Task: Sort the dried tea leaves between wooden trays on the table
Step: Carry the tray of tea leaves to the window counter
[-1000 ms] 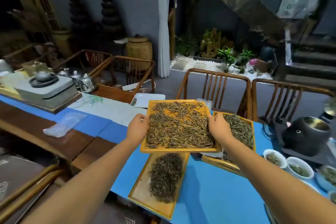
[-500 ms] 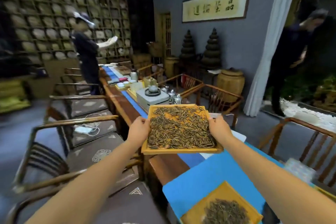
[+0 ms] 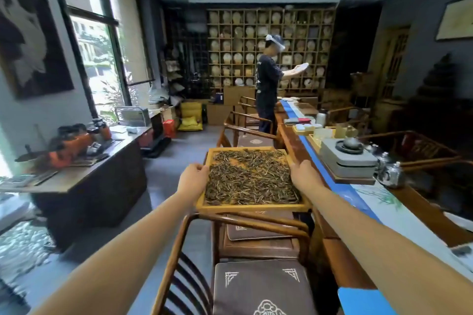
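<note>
one wooden tray [image 3: 252, 207] of tea leaves [image 3: 252, 178]; left hand [image 3: 192, 181], right hand [image 3: 304, 176] gripping its sides.

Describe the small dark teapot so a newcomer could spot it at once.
Follow the long wooden table along the right. On its grey tea tray sits the small dark teapot, resting in a round dark dish, unlike the shiny metal pots nearby.

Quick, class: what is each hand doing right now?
Left hand: grips the left edge of the wooden tray of tea leaves.
Right hand: grips its right edge.
</note>
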A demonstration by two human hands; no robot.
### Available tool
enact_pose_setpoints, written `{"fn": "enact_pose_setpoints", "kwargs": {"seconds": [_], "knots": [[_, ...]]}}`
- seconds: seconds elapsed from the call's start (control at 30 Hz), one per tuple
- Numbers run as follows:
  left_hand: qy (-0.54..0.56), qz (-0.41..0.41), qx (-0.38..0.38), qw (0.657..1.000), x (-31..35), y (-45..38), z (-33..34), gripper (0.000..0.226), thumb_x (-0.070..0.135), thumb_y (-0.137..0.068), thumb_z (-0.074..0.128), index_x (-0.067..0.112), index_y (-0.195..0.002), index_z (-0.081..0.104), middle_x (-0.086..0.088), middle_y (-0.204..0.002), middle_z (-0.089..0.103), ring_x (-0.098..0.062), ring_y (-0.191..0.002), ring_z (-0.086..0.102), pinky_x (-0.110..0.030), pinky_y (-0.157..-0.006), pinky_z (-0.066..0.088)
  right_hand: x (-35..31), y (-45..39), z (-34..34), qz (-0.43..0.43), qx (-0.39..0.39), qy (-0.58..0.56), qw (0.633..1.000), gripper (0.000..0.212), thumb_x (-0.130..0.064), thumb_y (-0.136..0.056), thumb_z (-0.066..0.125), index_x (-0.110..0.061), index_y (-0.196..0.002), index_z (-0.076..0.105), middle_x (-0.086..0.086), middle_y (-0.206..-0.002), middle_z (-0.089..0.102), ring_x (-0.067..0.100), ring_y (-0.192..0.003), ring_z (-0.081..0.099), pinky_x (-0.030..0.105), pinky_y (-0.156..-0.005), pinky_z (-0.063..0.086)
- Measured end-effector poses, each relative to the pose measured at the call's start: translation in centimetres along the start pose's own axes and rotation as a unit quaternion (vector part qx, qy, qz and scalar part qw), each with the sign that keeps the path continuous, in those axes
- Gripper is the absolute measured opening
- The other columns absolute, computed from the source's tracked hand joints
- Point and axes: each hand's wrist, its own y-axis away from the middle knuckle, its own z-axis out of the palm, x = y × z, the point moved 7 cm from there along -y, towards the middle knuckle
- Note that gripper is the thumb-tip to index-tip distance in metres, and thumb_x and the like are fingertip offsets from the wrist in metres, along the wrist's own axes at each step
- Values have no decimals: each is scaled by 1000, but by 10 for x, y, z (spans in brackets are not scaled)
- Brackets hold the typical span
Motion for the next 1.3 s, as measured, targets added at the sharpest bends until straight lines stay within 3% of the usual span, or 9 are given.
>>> {"fn": "enact_pose_setpoints", "kwargs": {"seconds": [0.1,0.2,0.27,0.4,0.67,0.8,0.93,1.1,1.3], "knots": [[-10,-32,32,999,-44,-6,-63,27,19,-92,43,7,-69,51,-11,-74,57,-27,-74,53,-35,-60,35,-51,15,55,-29,-37,3,999,46,-29,-99,31,6,-128,37,14,-94,56,31,-81,54,37,-69,43],[3,-59,66,996,-90,-15,-124,20,22,-94,44,9,-84,56,-5,-80,59,-24,-82,56,-34,-71,41,-105,32,111,-63,-65,0,996,43,-26,-98,32,6,-125,42,21,-113,56,38,-103,54,38,-84,42],[9,-76,90,993,-121,-22,-166,19,24,-94,45,10,-91,58,-3,-84,59,-20,-83,54,-30,-71,38,-139,45,152,-74,-90,-28,993,46,-31,-98,34,5,-126,43,23,-111,56,37,-103,54,38,-85,40],[3,-102,112,988,-180,-46,-249,27,25,-93,47,4,-99,62,-12,-97,66,-26,-92,60,-33,-77,45,-204,73,233,-88,-118,-33,988,51,-33,-98,36,5,-132,38,25,-133,49,38,-119,49,37,-92,40],[-45,-94,140,985,-262,-108,-388,28,24,-95,47,2,-92,64,-13,-87,65,-28,-82,59,-36,-75,46,-322,109,361,-113,-132,-40,984,49,-37,-97,36,4,-124,41,27,-130,49,38,-118,49,38,-90,40],[-67,-103,141,982,-296,-138,-423,26,27,-96,45,10,-82,59,-4,-73,59,-23,-75,56,-32,-64,41,-360,110,406,-117,-142,-38,982,51,-40,-97,33,4,-124,40,27,-131,50,39,-118,49,38,-89,41],[-79,-108,141,981,-321,-175,-435,29,25,-95,44,16,-69,54,-4,-71,57,-22,-72,54,-33,-66,40,-388,92,441,-116,-138,-25,983,52,-41,-97,33,3,-123,40,26,-131,49,39,-119,48,38,-90,41],[-66,-121,132,982,-352,-245,-430,25,25,-94,42,6,-97,59,-6,-85,59,-22,-80,54,-32,-69,39,-418,43,486,-118,-135,4,984,40,-29,-98,33,3,-120,40,25,-128,51,39,-115,50,36,-82,39],[-63,-116,134,982,-373,-365,-416,23,26,-93,42,10,-88,57,-2,-77,57,-20,-78,54,-31,-63,37,-472,-54,541,-134,-124,10,983,40,-30,-98,34,3,-120,39,25,-126,52,38,-112,51,34,-75,36]]}}
